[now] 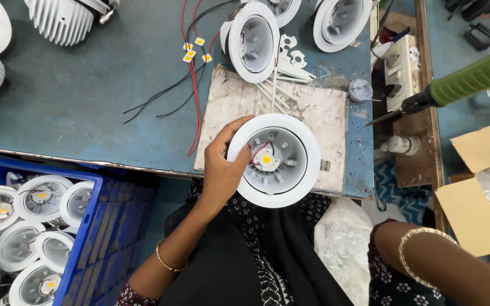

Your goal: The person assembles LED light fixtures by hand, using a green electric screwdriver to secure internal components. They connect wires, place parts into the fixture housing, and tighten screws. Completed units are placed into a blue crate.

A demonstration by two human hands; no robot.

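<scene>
My left hand (220, 170) grips the left rim of a white round downlight housing (304, 170), fingers curled over its edge. The housing faces up, just over the near edge of a worn cardboard sheet (313, 107). Inside it a small yellow LED chip (266, 160) sits at the centre, with a red and a white wire running to it. My right forearm (443, 266), wearing a gold bangle, lies at the lower right. The right hand itself is hidden behind dark patterned cloth.
A blue crate (86, 226) at the lower left holds several similar housings. More white housings (253, 39) stand at the back of the blue table (86, 96), beside loose red and black wires (191, 85) and small LED chips (191, 54). A green-handled tool (466, 79) points in from the right.
</scene>
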